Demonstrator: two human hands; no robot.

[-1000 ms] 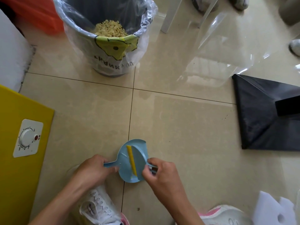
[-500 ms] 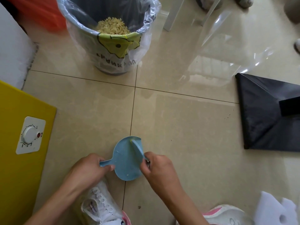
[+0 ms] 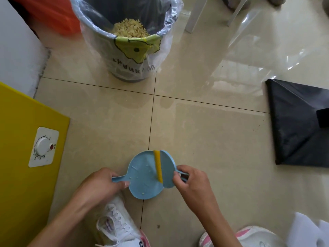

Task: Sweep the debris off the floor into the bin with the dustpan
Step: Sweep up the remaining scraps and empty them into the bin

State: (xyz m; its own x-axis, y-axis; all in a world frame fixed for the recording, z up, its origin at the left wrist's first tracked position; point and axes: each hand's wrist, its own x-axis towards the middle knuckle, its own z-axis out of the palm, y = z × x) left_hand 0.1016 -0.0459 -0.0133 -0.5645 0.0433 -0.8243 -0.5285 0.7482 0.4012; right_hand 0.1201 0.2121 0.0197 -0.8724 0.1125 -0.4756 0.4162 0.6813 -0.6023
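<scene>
Left hand (image 3: 100, 184) wrapped closed around the handle of the light-blue dustpan (image 3: 142, 177), thumb on top, fingers curled under. Right hand (image 3: 193, 182) pinched closed on the handle of the small blue brush (image 3: 168, 172), whose yellow bristle strip (image 3: 158, 165) lies across the right part of the pan's round scoop. Brush and dustpan touch, bristles resting on the pan's surface; brush body overlaps the pan's right edge. A few pale crumbs (image 3: 143, 193) sit on the pan, one near its lower rim, others tiny in the middle. Pan is held low over the beige tiled floor (image 3: 204, 139), right over a grout line, between the two white sneakers (image 3: 115, 227) at the bottom edge, the right shoe having pink trim. Cannot tell if the pan touches the floor. A few dark specks on the tiles near the right side and one by the grout line low down. The bin (image 3: 128, 41) stands well apart at top centre, lined with a clear plastic bag with a yellow print, and holds a heap of pale yellow debris (image 3: 130, 30). Left edge: yellow panel (image 3: 21, 157) with a white dial knob (image 3: 43, 147). Right edge: black folded sheet (image 3: 299, 125) on the floor; clear plastic film (image 3: 258, 56) beyond it. White foam pieces (image 3: 309, 230) at bottom right. Orange object (image 3: 53, 16) at top left behind the bin.
</scene>
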